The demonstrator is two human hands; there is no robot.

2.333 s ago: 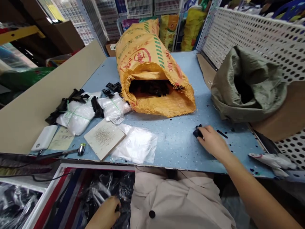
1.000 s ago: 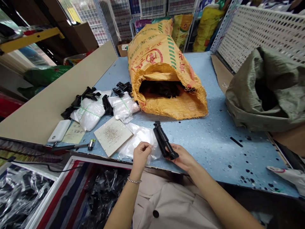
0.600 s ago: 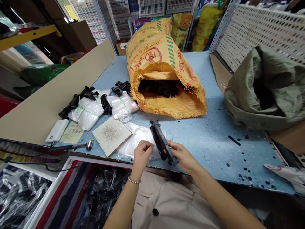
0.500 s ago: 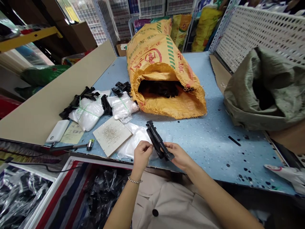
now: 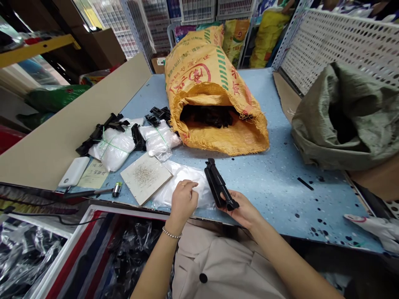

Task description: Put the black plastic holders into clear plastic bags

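Right hand (image 5: pixel 245 211): fingers and thumb closed round the lower end of a folded black tripod-like part (image 5: pixel 220 185).
Left hand (image 5: pixel 183 200): loosely curled, thumb and forefinger apart, forefinger pointing towards the part; a ring on one finger, a beaded bracelet (image 5: pixel 171 234) at the wrist. It is over clear plastic bags (image 5: pixel 204 194); I cannot tell whether it touches them.
Tripod-like part: tilted, near the front edge of a speckled blue table (image 5: pixel 264 178), just beside the bags.
White square board (image 5: pixel 146 176): left of the bags, overlapping them, its middle peppered with dark specks.
Front left: a white power bank (image 5: pixel 74 171), a handwritten note (image 5: pixel 93 174), and a hammer-like tool (image 5: pixel 93 193) with a black handle.
Bundles: two clear-wrapped packs (image 5: pixel 114 147) tied with green string, black plastic pieces (image 5: pixel 139 138) beside them.
Orange woven sack (image 5: pixel 199 68): lying behind the bags, mouth towards the person, dark contents inside.
Right side: an olive sack (image 5: pixel 311 137) standing open against a perforated white panel (image 5: pixel 336 45), and a thin black strip (image 5: pixel 304 183) on the table.
Below the table: a white box (image 5: pixel 124 211) with striped cloth (image 5: pixel 71 265) and black plastic-wrapped items (image 5: pixel 134 245).
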